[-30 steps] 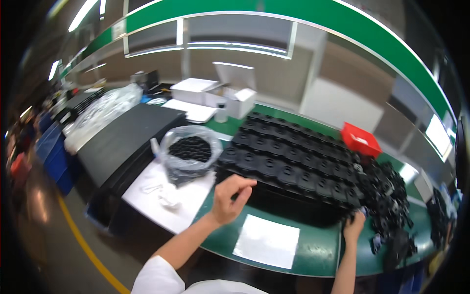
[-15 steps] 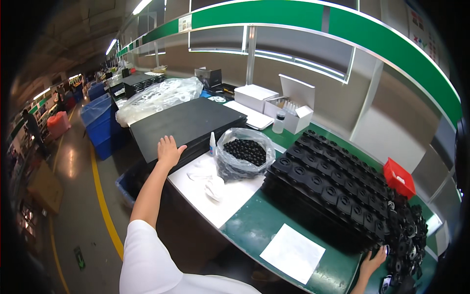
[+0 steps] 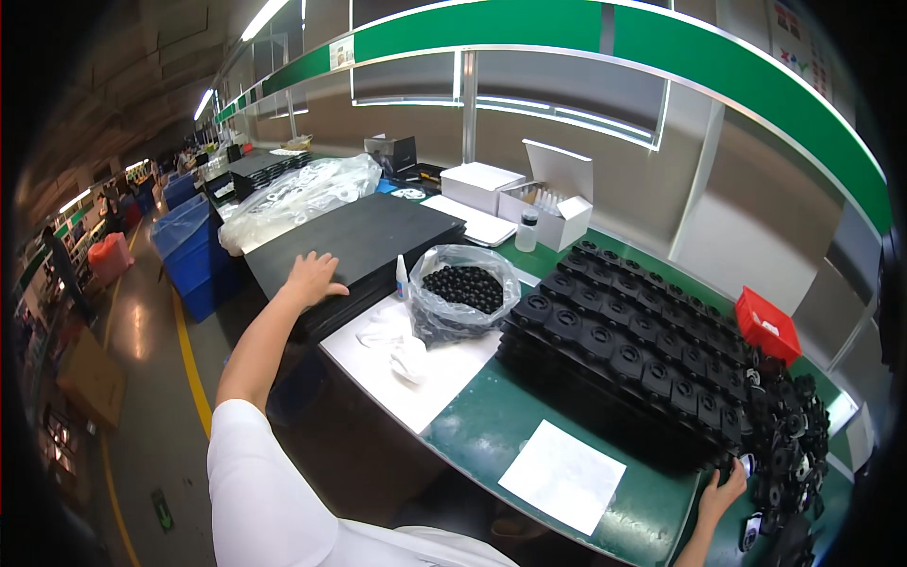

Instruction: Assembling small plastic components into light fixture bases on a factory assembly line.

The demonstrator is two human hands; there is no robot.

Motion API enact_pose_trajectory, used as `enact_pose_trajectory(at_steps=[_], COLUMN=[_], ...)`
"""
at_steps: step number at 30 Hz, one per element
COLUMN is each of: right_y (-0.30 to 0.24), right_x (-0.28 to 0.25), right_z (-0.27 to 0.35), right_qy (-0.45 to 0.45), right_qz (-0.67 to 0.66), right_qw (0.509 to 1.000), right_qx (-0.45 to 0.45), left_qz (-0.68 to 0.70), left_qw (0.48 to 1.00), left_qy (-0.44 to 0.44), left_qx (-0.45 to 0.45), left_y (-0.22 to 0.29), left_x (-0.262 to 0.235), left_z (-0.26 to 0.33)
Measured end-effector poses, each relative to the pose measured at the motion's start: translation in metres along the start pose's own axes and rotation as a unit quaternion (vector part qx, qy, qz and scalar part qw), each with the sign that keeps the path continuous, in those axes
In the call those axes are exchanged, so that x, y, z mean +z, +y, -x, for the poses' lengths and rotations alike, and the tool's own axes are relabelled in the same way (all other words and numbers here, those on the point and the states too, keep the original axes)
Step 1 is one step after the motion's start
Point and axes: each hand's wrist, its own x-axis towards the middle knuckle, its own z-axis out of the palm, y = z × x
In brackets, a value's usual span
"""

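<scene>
My left hand (image 3: 315, 281) lies with spread fingers on a flat black board (image 3: 368, 227), the top of a dark stack on the left. Beside that stack stand a small white bottle with a pointed tip (image 3: 402, 278) and a clear plastic bag (image 3: 436, 326) of small round black pieces (image 3: 463, 288). At the lower right, my right hand (image 3: 724, 493) is at the near corner of a stack of black trays (image 3: 652, 369) filled with black parts. Its thumb and fingers look apart, close to a white-edged part (image 3: 747, 466); some fingers are hidden.
Loose black parts (image 3: 789, 444) pile up right of the trays, below a red bin (image 3: 767, 326). White gloves (image 3: 406, 359) and a paper sheet (image 3: 562, 475) lie on the green table (image 3: 472, 435). Behind are a clear jar (image 3: 527, 230) and white boxes (image 3: 482, 186). Blue bins (image 3: 198, 274) stand left.
The view has shifted slightly. My left hand has slid a little to the left on the black board, its thumb still out to the side. My right hand stays by the tray corner.
</scene>
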Motion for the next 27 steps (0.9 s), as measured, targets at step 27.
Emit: enact_pose_trajectory(at_steps=[27], right_y=[0.002], right_x=[0.002], right_z=[0.000], right_qy=[0.013], right_qz=[-0.019], right_qw=[1.000], right_qx=[0.001], left_qz=[0.069], left_qw=[0.915], left_qy=[0.373], left_qx=[0.135], left_y=[0.070], left_x=[-0.129], left_z=[-0.061])
